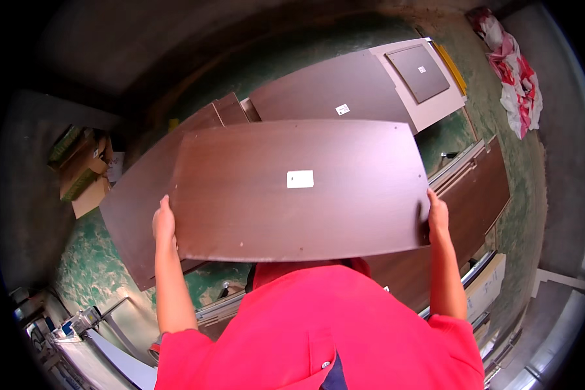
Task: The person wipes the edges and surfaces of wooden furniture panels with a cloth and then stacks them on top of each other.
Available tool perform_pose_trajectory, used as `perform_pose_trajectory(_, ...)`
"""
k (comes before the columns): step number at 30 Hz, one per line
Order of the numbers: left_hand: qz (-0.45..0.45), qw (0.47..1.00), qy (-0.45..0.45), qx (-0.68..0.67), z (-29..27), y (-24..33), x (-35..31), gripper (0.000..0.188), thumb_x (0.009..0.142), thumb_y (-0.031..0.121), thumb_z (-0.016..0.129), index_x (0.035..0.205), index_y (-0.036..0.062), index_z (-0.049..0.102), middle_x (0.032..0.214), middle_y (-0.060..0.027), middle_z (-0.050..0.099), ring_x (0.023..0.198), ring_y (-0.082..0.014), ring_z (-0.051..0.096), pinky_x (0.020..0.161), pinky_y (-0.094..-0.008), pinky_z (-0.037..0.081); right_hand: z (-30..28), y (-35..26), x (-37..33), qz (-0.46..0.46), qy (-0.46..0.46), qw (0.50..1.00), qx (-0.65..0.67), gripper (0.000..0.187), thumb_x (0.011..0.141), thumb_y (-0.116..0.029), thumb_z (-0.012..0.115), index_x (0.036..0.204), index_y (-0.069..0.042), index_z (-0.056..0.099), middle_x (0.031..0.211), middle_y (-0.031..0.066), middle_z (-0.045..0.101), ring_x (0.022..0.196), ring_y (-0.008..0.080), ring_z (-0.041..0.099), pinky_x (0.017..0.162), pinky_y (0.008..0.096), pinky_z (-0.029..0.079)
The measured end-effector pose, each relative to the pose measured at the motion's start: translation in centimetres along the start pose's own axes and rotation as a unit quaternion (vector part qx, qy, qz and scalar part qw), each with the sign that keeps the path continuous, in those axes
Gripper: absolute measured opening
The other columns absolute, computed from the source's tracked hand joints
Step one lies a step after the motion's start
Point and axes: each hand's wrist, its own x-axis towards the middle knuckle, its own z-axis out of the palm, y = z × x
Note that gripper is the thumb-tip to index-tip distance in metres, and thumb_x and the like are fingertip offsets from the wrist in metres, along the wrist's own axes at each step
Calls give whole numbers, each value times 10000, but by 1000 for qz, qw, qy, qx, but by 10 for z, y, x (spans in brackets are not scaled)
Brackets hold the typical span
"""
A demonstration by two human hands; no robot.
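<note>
A dark brown wood-grain panel point(253, 208) is held up in front of my chest, with a white label point(300, 179) at its middle and small holes near its edges. My left hand point(165, 220) grips the panel's left edge, its fingers partly hidden behind the board. On the opposite edge my right hand point(438, 214) is closed, thumb upward. Behind the held panel, another large brown panel point(140, 195) lies on the left. Farther back is a long brown panel point(318, 88) with a white label.
A small dark square panel point(419, 73) rests on a pale board point(434, 112) at the back right. Flattened cardboard point(88, 172) leans by the left wall. Red and white plastic sheeting point(517, 81) lies at the far right. More brown boards point(471, 201) are stacked on the right over the green floor point(94, 260).
</note>
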Motion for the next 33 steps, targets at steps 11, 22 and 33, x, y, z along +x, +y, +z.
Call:
perform_pose_trajectory(11,-86,994,-40,52,186,16,37,667,874,509,374,1107,-76,593,1164,-241,581,1144,-346,520,958,-393,367,-34,-78,206,13,-6,997,-76,647,833,-518,530,932,117,610,873,181,628,781,249,551,735,379,422)
perform_pose_trajectory(22,-167,984,51,16,368,18,69,680,863,504,414,1082,-119,576,1122,-256,589,1088,-352,541,930,-380,378,76,-120,483,-90,-112,981,-132,641,848,-496,541,1136,75,580,1051,220,610,997,260,549,907,343,387)
perform_pose_trajectory(33,-148,984,99,25,417,13,109,637,867,483,448,1054,-111,583,1104,-257,590,1094,-353,537,929,-376,384,169,-158,580,-169,-173,966,-92,573,878,-419,551,1141,90,566,1056,187,617,1019,236,547,920,307,379)
